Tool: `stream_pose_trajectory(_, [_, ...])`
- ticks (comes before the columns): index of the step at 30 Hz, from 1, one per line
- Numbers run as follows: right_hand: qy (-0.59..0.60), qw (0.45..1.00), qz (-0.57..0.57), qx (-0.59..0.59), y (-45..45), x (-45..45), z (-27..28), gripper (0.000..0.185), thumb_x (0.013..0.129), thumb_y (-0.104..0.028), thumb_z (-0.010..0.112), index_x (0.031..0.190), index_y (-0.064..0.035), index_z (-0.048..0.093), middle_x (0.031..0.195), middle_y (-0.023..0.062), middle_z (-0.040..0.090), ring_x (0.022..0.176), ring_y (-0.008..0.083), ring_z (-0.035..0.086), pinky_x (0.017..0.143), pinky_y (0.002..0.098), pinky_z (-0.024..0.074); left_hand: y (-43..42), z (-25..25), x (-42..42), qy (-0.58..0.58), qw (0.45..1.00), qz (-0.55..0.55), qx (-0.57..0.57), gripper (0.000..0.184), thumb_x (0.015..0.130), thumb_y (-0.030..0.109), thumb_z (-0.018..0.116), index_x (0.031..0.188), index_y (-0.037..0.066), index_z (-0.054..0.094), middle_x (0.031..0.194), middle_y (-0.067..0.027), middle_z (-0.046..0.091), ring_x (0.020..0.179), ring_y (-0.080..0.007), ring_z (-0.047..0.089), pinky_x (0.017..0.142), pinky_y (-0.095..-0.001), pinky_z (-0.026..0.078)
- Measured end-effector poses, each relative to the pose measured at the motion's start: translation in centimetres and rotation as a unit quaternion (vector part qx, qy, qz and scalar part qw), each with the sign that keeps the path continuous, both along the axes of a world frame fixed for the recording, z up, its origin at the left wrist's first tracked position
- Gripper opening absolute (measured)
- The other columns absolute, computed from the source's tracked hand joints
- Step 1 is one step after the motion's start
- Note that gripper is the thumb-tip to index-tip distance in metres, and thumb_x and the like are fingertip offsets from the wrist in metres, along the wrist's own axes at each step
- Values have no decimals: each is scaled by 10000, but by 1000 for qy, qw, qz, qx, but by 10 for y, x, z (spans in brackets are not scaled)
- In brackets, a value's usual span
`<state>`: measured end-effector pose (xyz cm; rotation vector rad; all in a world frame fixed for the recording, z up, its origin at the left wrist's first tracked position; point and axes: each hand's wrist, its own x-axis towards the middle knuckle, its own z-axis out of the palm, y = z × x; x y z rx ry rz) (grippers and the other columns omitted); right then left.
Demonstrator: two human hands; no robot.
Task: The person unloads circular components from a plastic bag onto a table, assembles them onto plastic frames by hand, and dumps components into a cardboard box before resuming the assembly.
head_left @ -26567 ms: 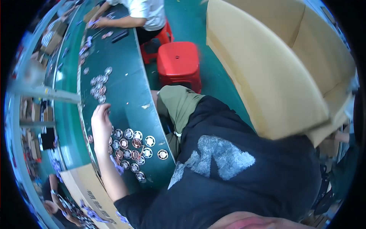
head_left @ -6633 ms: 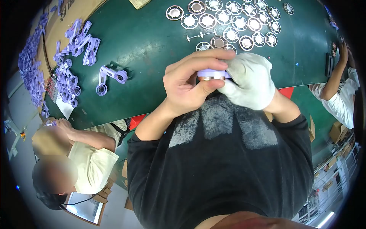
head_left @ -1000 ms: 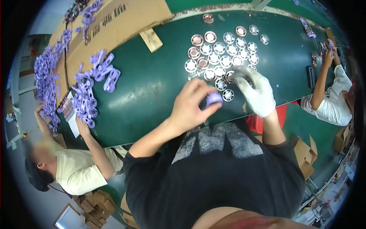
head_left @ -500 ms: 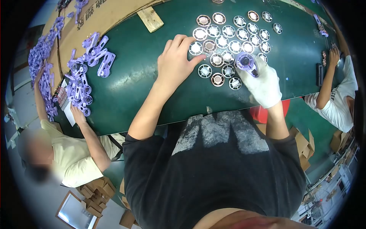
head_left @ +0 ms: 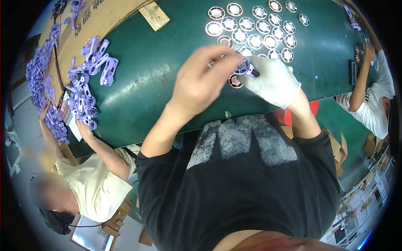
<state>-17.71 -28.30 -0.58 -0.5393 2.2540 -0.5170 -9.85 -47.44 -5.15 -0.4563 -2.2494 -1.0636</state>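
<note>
My gloved right hand point(head_left: 274, 81) is closed on a purple plastic part point(head_left: 252, 71), whose round ring end faces my left hand. My bare left hand point(head_left: 199, 81) is at that ring, its fingers bent together and smeared by motion. It seems to pinch a spoked metal disc, mostly hidden by the fingers. Beyond both hands, several spoked discs point(head_left: 239, 36) lie flat on the green table point(head_left: 155, 62), some silver and some copper-toned. A copper-toned disc point(head_left: 235, 81) lies just under the two hands, partly covered.
At left, several purple parts point(head_left: 83, 98) lie on the table, with a larger heap point(head_left: 39, 73) by a cardboard sheet point(head_left: 98, 19). A wooden block point(head_left: 154, 16) sits at the back edge. One co-worker point(head_left: 92, 184) is at left, another point(head_left: 372, 96) at right.
My left hand has lifted a disc from the left of the group and moved toward my right hand. The right hand has shifted left and turned the purple part toward it.
</note>
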Motion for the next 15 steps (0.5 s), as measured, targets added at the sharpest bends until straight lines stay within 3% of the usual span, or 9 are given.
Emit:
stream_pose_trajectory(3, [54, 996, 20, -67, 4, 4, -10, 398, 869, -325, 613, 1171, -79, 696, 928, 205, 728, 901, 406, 715, 828, 489, 545, 9, -3, 4, -15, 999, -38, -8, 414, 724, 27, 843, 1120, 66, 728, 1096, -69, 702, 857, -242, 664, 736, -347, 548])
stream_pose_trajectory(10, [28, 990, 37, -135, 9, 6, -2, 422, 876, -264, 609, 1227, -40, 675, 889, 224, 720, 829, 412, 715, 732, 464, 557, 10, -12, 4, -29, 992, -72, 99, 535, 656, 113, 898, 1164, 91, 733, 1142, -51, 699, 900, -235, 638, 761, -332, 530])
stream_pose_trajectory(15, [42, 988, 62, -138, 12, 5, 1, 414, 876, -267, 612, 1208, -30, 679, 877, 231, 716, 811, 413, 720, 697, 482, 557, 3, -3, 6, -54, 997, -48, 27, 573, 622, 190, 921, 1161, 121, 741, 1141, -30, 688, 925, -225, 619, 747, -320, 517])
